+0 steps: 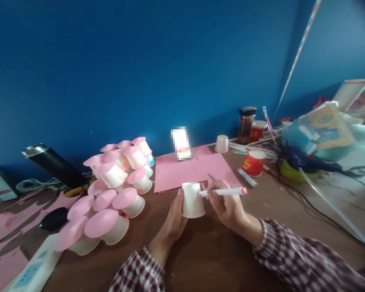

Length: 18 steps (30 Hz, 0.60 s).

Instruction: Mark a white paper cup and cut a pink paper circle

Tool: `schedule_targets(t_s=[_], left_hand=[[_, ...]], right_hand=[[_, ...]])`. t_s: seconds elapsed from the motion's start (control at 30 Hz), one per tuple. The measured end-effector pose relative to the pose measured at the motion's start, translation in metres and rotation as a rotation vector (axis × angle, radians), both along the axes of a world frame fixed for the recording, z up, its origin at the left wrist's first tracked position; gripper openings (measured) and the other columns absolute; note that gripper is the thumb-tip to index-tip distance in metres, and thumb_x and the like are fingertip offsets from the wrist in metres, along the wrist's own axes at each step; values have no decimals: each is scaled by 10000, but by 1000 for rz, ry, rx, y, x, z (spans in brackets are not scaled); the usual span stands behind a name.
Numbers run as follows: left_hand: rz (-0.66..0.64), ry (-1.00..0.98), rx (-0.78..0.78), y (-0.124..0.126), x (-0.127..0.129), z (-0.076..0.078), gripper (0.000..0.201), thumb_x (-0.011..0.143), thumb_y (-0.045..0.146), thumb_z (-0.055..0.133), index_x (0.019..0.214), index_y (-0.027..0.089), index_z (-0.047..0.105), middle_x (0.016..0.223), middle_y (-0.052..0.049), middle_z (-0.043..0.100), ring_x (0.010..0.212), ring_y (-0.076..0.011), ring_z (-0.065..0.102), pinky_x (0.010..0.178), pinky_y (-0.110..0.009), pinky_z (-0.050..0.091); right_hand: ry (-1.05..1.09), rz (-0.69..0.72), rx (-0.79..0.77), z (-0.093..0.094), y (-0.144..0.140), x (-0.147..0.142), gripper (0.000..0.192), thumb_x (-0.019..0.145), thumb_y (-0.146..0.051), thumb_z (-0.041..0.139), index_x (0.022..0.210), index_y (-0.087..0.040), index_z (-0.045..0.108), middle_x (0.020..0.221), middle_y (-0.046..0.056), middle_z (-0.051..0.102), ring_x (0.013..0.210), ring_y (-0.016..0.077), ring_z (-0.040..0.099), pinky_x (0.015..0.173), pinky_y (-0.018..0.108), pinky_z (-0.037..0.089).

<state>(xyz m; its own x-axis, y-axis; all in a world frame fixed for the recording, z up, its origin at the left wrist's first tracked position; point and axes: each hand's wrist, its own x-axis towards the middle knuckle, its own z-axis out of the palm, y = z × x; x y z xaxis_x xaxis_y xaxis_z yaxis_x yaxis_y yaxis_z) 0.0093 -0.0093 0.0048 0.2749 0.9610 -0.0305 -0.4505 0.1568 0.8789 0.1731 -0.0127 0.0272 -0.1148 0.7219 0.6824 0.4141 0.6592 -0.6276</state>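
Observation:
My left hand (173, 221) holds a small white paper cup (192, 200) upside down on the brown table (219, 259). My right hand (226, 205) grips a white marker with a pink cap (223, 191), its tip touching the cup's side. Pink paper sheets (185, 170) lie just behind the cup.
A pile of white cups with pink paper discs (112, 194) lies to the left. A black mouse (53, 219) and a power strip (33, 271) are at front left. Red cups (254, 163), a jar (246, 125), a white cup (222, 143) and a glue gun (307, 162) with cables are at right.

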Motion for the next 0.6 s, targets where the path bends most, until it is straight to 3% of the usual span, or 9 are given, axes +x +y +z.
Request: schedule_targets(t_s=[0.6], left_hand=[[-55, -95, -77, -1, -1, 1, 496, 913, 482, 376, 1227, 145, 562, 1121, -104, 656, 1066, -249, 571, 969, -363, 360]], right_hand=[[-4, -54, 28, 0, 1, 2, 84, 918, -170, 424, 890, -188, 501, 732, 9, 554, 610, 126, 547, 587, 244, 438]])
